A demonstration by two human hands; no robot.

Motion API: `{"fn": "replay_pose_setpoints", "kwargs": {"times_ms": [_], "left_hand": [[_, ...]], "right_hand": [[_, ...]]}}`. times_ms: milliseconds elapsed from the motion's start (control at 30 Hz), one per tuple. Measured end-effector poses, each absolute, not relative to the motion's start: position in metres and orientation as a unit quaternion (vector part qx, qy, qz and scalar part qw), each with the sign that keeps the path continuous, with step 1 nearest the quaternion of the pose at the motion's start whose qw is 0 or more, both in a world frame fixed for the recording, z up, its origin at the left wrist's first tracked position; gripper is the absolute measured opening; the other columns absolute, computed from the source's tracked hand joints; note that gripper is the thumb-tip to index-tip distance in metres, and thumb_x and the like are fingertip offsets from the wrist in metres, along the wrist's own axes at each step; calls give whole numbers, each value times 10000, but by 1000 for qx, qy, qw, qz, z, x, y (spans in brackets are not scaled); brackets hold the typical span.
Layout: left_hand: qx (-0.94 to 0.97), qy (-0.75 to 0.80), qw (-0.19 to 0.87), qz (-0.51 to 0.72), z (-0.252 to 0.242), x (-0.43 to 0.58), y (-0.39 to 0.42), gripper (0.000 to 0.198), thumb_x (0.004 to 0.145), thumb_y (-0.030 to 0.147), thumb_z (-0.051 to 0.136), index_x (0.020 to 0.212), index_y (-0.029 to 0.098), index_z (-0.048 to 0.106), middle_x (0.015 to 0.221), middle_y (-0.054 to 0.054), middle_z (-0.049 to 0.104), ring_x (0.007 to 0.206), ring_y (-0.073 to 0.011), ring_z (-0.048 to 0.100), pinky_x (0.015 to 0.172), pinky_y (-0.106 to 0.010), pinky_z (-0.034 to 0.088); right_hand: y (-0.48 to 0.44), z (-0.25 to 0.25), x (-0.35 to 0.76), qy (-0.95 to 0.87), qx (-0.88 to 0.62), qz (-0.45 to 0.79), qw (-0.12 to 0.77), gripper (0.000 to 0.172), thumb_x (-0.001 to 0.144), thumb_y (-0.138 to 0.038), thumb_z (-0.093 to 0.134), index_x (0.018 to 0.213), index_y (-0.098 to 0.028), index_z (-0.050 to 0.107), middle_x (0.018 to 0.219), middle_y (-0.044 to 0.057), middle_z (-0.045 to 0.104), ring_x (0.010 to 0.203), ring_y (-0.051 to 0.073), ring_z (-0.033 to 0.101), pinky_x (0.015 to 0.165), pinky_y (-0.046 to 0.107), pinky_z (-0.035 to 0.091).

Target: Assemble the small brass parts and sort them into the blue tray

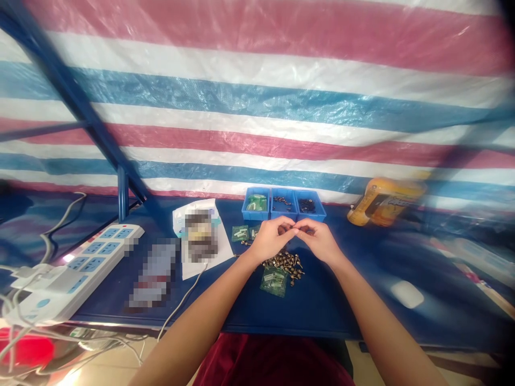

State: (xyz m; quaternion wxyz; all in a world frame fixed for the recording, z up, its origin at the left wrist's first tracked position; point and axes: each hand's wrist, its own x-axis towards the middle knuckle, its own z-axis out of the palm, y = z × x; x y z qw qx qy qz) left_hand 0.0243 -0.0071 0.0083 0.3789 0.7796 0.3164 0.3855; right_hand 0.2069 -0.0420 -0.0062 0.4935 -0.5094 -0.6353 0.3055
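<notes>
My left hand (273, 237) and my right hand (317, 240) meet over the table, thumbs and forefingers pinched together at the tips. Whatever is between the fingers is too small to make out. Just below them lies a heap of small brass-coloured metal fittings (289, 262), partly covered by my left hand. In front of the heap is a small green-tinted plastic bag (274, 282) with pale pieces inside. Another such bag (240, 233) lies left of my left hand. Behind the hands stand three blue bins (252, 215), holding green bags, small metal parts and dark parts (307, 205).
A white power strip (96, 257) with cables runs along the left, beside a blurred-out item (155, 273) and a paper sheet (189, 268). On the right are a yellow-orange bottle (386, 201) and a white rounded object (407, 294). Striped sheeting (257, 107) hangs behind the blue table (298, 313).
</notes>
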Motion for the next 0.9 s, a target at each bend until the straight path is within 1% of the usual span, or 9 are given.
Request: {"fn": "replay_pose_setpoints", "kwargs": {"times_ms": [133,300,367,433,567,633,733,800,900], "left_hand": [[747,312,420,411,6,26,-4,213,880,358,621,904,172,721,885,-44,732,770,-160,649,704,-259,497],[723,316,424,445,7,25,-2,186,861,333,651,909,167,718,897,-48,735,768,-153,654,704,-255,504],[732,328,391,451,9,24,-3,170,856,326,657,911,177,718,860,-33,732,722,-138,642,667,-243,490],[745,339,356,451,11,24,-5,143,851,305,660,908,186,718,834,-18,729,679,-124,626,646,-235,479],[768,337,320,440,13,24,-8,95,842,242,647,889,191,713,815,-4,725,626,-102,599,643,-225,481],[772,330,319,440,14,24,-9,128,835,258,661,934,194,709,853,-9,726,631,-100,596,641,-223,484],[759,324,338,453,16,22,-11,296,854,381,660,1085,196,674,919,-27,717,649,-110,593,620,-227,479],[744,325,355,463,17,21,-12,355,914,451,567,1136,186,649,917,-41,707,671,-123,595,636,-238,481],[731,325,362,479,17,19,-12,408,987,475,409,1086,167,657,869,-49,688,699,-134,595,689,-254,483]], "right_hand": [[-43,-5,200,-613,-475,336,535,268,798,-430,748,879,-221,601,803,3,623,684,155,551,621,287,432],[-44,-5,203,-599,-460,411,511,355,844,-470,691,1097,-249,577,961,22,628,748,155,578,577,262,435],[-43,-6,204,-598,-464,427,495,317,901,-522,596,1015,-226,603,915,25,621,711,147,562,549,257,424],[-42,-8,203,-598,-469,429,488,361,933,-557,523,897,-207,602,846,22,606,680,141,548,538,254,416],[-39,-12,201,-595,-480,426,485,409,917,-591,534,800,-201,577,740,4,569,627,135,521,524,251,399],[-39,-12,200,-589,-476,438,485,411,899,-603,556,796,-205,577,703,-3,554,605,134,503,528,255,393],[-43,-6,201,-563,-453,481,497,398,864,-615,595,827,-220,569,718,0,546,613,141,495,547,265,396],[-48,1,202,-542,-434,507,511,385,831,-613,631,879,-238,555,783,11,548,623,144,491,553,275,401],[-55,9,204,-514,-415,530,531,382,796,-593,667,907,-259,523,794,10,510,605,140,455,536,278,390]]}}
